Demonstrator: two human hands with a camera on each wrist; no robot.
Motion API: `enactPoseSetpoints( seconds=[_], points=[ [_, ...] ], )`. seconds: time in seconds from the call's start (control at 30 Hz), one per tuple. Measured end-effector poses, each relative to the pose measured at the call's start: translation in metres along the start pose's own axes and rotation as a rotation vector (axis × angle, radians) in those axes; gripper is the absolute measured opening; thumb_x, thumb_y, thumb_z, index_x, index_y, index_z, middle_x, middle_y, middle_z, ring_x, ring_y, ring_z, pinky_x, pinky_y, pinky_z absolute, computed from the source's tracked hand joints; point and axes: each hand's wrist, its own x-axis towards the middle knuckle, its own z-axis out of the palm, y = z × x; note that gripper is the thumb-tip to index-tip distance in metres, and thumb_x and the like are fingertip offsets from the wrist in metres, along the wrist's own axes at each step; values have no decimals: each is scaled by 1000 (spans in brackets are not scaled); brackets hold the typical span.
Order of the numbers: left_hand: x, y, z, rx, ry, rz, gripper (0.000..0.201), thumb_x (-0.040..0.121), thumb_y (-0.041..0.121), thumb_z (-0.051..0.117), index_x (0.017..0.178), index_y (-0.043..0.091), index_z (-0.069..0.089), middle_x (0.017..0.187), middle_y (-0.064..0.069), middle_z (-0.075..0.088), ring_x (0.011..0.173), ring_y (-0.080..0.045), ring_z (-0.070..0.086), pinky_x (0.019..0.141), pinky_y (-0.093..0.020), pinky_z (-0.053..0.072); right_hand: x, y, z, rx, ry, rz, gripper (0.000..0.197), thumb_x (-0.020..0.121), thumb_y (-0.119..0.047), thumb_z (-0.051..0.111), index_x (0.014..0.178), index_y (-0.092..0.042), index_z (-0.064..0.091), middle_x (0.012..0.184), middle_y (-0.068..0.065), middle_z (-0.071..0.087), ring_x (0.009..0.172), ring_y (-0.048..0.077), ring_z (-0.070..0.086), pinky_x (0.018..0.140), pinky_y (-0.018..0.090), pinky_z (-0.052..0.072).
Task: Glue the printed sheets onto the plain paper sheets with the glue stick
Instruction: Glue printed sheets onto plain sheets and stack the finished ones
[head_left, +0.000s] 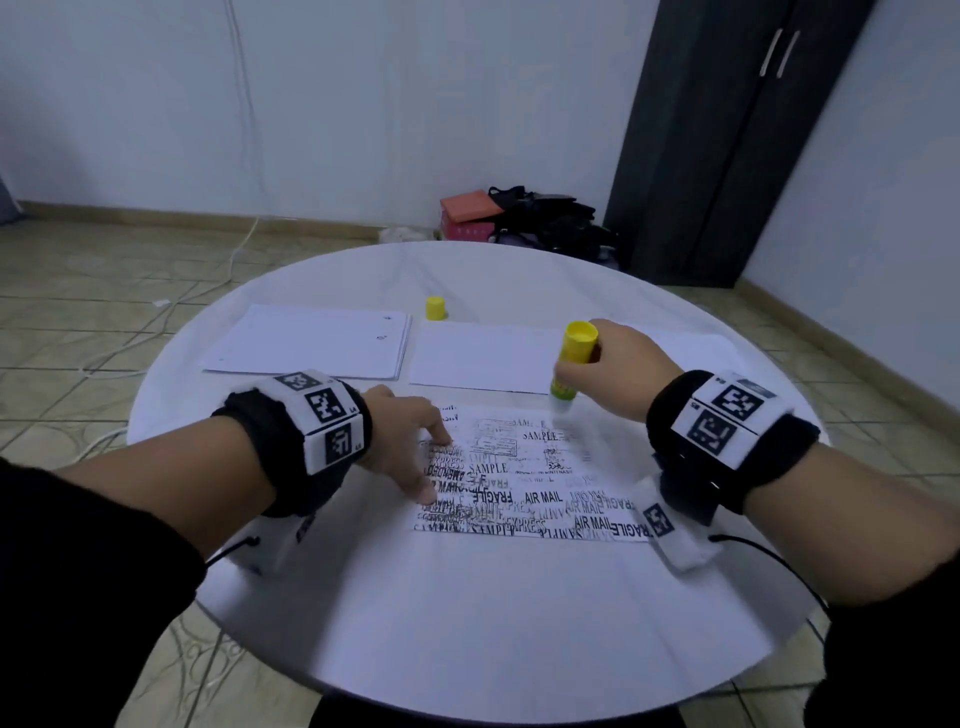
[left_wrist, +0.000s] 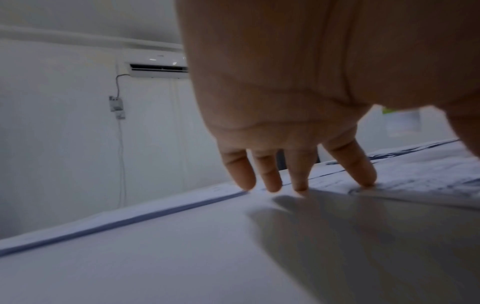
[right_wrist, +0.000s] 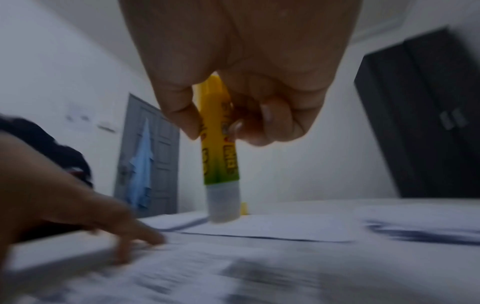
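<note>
Left hand (head_left: 402, 441) flat, fingers spread, pinning the printed sheet (head_left: 524, 488) to the worktop (head_left: 493, 623) so it won't slide | right hand (head_left: 613, 371) grip closed round the glue stick (head_left: 571, 364) | stick near-upright, tip down over sheet's far edge; touching or not, I can't tell | sheet's long axis left-right.

Dim bluish indoor light, soft shadows, wide-angle edge bending, blurred wrist views
</note>
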Motion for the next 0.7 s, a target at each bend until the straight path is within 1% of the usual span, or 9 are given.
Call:
enactPoseSetpoints(
  seconds=[0.03, 0.07, 0.13, 0.23, 0.33, 0.47, 0.53, 0.6, 0.7],
  points=[
    [2, -2, 1, -3, -2, -28, 79, 66, 64, 71, 133, 40, 38, 136, 5, 44, 135, -20, 29, 105, -36, 32, -2, -13, 5, 22, -47, -51, 18, 84, -24, 61, 74, -19, 47, 71, -4, 48, 62, 10, 44, 53, 24, 31],
    [3, -4, 3, 0, -3, -60, 87, 62, 69, 71, 134, 38, 34, 136, 3, 44, 134, -20, 30, 106, -38, 32, -3, -25, 12, 30, -95, -94, 19, 85, -24, 60, 73, -19, 47, 70, -4, 48, 61, 9, 44, 54, 24, 31],
    [4, -6, 3, 5, 3, -117, 103, 55, 75, 70, 139, 35, 26, 141, -1, 37, 132, -24, 36, 108, -43, 32, -3, -45, 26, 19, -165, -159, 17, 85, -27, 60, 76, -15, 51, 71, -3, 49, 61, 9, 44, 54, 24, 33],
    [1, -3, 2, 39, -2, -155, 117, 52, 75, 72, 143, 27, 17, 142, -6, 34, 130, -30, 38, 108, -46, 32, 2, -63, 47, -17, -204, -191, 21, 83, -30, 61, 78, -13, 51, 72, -2, 50, 67, 14, 46, 55, 25, 34],
    [-2, 3, 1, 92, -4, -149, 124, 50, 72, 76, 142, 15, 15, 137, -10, 39, 128, -31, 39, 107, -47, 33, 10, -73, 61, -48, -197, -188, 24, 83, -33, 60, 73, -16, 46, 72, -2, 48, 70, 17, 47, 53, 26, 33],
    [-6, 5, -1, 58, -22, -136, 123, 56, 61, 81, 146, 13, 12, 137, -10, 42, 128, -29, 42, 104, -40, 35, 13, -74, 70, -89, -206, -192, 29, 81, -39, 61, 70, -20, 42, 74, -2, 48, 69, 15, 46, 53, 26, 30],
    [-6, 5, -2, 67, -35, -104, 116, 58, 61, 80, 144, 10, 20, 133, -10, 45, 128, -27, 42, 103, -38, 36, 9, -73, 71, -103, -216, -222, 32, 82, -43, 59, 69, -21, 41, 73, -4, 47, 65, 10, 43, 54, 26, 30],
    [-7, 4, -2, 87, -64, -73, 106, 61, 63, 77, 140, 11, 28, 132, -9, 44, 126, -27, 42, 97, -37, 37, 1, -73, 69, -104, -222, -267, 32, 84, -42, 58, 66, -20, 41, 70, -5, 46, 62, 8, 42, 53, 25, 29],
    [-10, 3, -6, 47, -83, -47, 103, 66, 54, 79, 144, 18, 23, 135, -7, 42, 125, -27, 43, 91, -34, 36, -12, -73, 65, -115, -260, -324, 30, 85, -34, 58, 64, -18, 44, 66, -5, 47, 59, 6, 42, 53, 24, 31]
  ],
)
